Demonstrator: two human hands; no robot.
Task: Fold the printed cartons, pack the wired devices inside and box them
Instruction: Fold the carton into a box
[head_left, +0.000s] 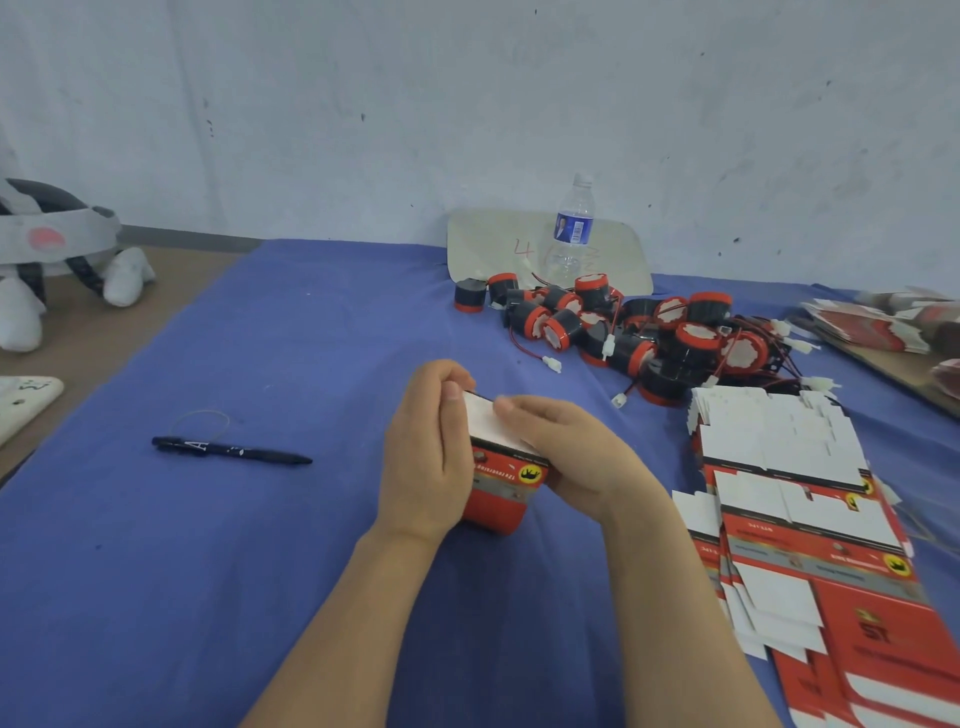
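Over the middle of the blue-clothed counter (260, 571), two bare hands fold a red printed cardboard carton (501, 493).

The left hand (426, 452) curls its fingers (449, 379) round the carton's left side, while the right hand (566, 457) grips the right side, its fingers lying across the raised white flap (480, 421) on top. Held between both hands, the carton shows a red body, a grey band of small print and a round yellow badge with a black emblem. Behind it lies a heap of black-and-red cylindrical wired devices (649, 332) with white plugs. Just right of the hands is a fanned stack of flat unfolded cartons (800, 519). A black pen (231, 450) lies well to the left. A clear plastic water bottle (571, 234) stands near the wall.
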